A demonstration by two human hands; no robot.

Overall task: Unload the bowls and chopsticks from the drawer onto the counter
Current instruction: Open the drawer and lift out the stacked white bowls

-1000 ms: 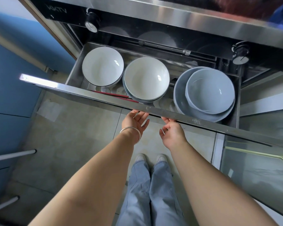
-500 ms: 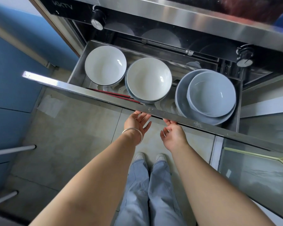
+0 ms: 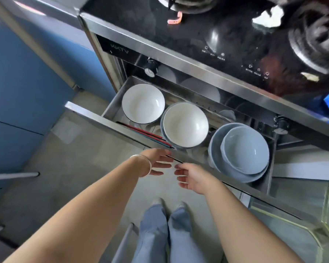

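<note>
Progress: the drawer (image 3: 110, 121) stands pulled out and nothing is unloaded yet — all the bowls and the chopsticks lie inside it.
Left bowl: a white bowl (image 3: 143, 103) with a dark rim, at the left end of the drawer.
Chopsticks: red chopsticks (image 3: 144, 132) lie flat near the front wall, partly under the two white bowls.
Middle bowl: a white bowl (image 3: 185, 124) sits on a blue-grey one, just beside the left bowl.
Right bowls: a blue bowl (image 3: 245, 149) nested in a wider blue bowl (image 3: 216, 149), at the right end.
Left hand (image 3: 160, 161): fingers relaxed, holding nothing, at the drawer's front edge.
Right hand (image 3: 193, 176): fingers loose, empty, just below that edge.
Left to do: I judge that every piece is to be lifted up to the counter.
Around: a black stove (image 3: 226, 35) with a knob (image 3: 150, 70) hangs over the back of the drawer — it may hinder a straight lift. A blue cabinet (image 3: 17, 82) is at the left.
</note>
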